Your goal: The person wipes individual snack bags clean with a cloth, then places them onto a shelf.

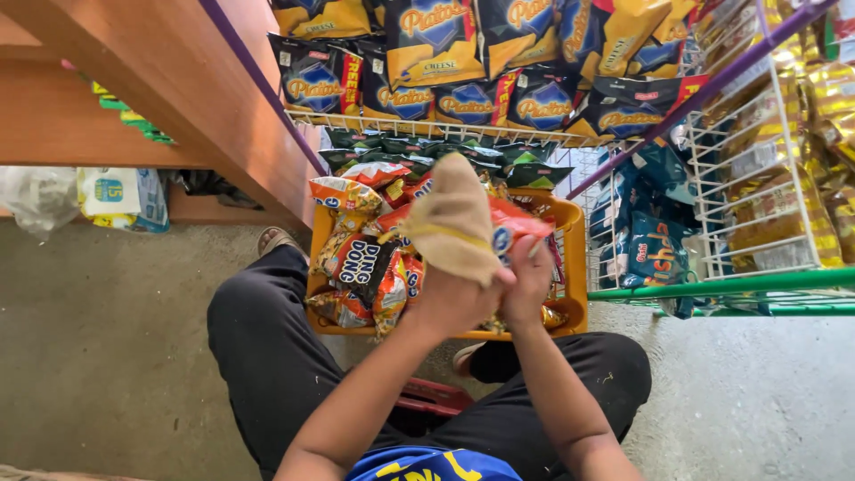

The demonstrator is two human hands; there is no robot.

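Centre of frame: left hand wraps a tan cloth, fingers curled tight round its lower end, w/ the cloth lying over a red snack packet. Right hand pinches that packet from below, thumb & fingers pressed on its edge. Both sit above the yellow crate full of snack bags, mid frame. Imo wipe w/ short strokes, keep the packet flat & don't squeeze, chips crush easily. Wire rack at right.
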